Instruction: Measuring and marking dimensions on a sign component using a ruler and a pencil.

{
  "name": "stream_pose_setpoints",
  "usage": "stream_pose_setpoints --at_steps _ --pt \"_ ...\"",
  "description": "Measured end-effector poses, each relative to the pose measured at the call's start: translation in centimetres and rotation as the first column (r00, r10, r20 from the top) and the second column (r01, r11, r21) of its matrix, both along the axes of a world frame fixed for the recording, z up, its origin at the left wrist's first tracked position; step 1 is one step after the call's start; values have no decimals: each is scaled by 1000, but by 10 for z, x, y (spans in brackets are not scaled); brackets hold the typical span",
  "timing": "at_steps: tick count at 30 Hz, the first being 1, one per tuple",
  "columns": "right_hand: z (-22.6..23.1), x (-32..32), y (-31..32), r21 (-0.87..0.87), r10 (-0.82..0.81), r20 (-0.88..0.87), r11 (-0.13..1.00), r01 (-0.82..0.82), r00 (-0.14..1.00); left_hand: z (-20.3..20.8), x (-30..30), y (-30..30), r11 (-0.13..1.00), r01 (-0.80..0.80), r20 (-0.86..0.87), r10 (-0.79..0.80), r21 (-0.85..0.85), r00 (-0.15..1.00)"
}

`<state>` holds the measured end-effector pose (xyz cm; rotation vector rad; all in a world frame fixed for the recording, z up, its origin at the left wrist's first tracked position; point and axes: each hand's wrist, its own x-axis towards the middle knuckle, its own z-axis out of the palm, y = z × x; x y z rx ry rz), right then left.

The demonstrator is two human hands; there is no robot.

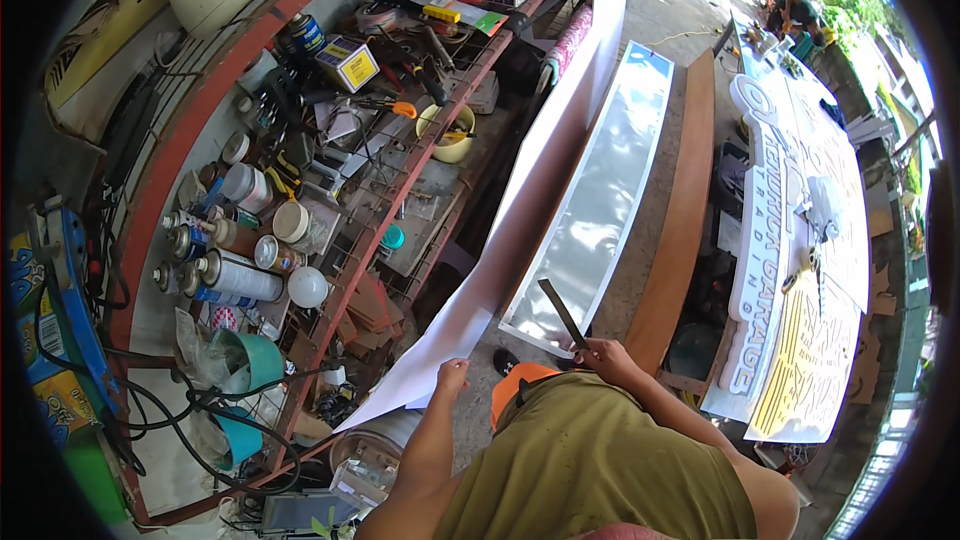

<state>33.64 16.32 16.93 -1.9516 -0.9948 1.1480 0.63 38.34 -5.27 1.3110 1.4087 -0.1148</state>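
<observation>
My right hand, in front of my body, is closed around one end of a narrow, flat dark strip. The strip points up and to the left, over the near end of a long pale panel with a white border. Further left, my left hand is curled into a fist beside the lower part of a tall white sheet. Whether anything is inside that fist is hidden. An orange item shows just in front of my olive shirt.
Left stands a red-framed shelf crowded with spray cans, tools and tubs. A brown board lies right of the pale panel. Beyond it, a table bears large lettered signs. Another person is at the far right.
</observation>
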Motion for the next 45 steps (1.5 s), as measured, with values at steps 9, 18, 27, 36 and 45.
stream_pose_setpoints --at_steps 9,18,27,36,45 --pt "-6 36 -58 65 -147 -75 986 152 986 10 53 -34 974 -87 19 85 207 996" --pt "-23 111 -177 86 -271 -112 956 281 956 56 192 -108 687 -25 110 -80 726 991" --pt "-29 160 -251 133 -595 -145 780 612 790 84 321 -148 744 195 162 -378 639 911" --pt "3 174 -267 69 -623 -47 777 625 781 59 345 -135 762 320 37 -409 563 912" --pt "-1 228 -238 106 -701 -78 701 705 709 45 443 -107 731 391 76 -515 559 854"
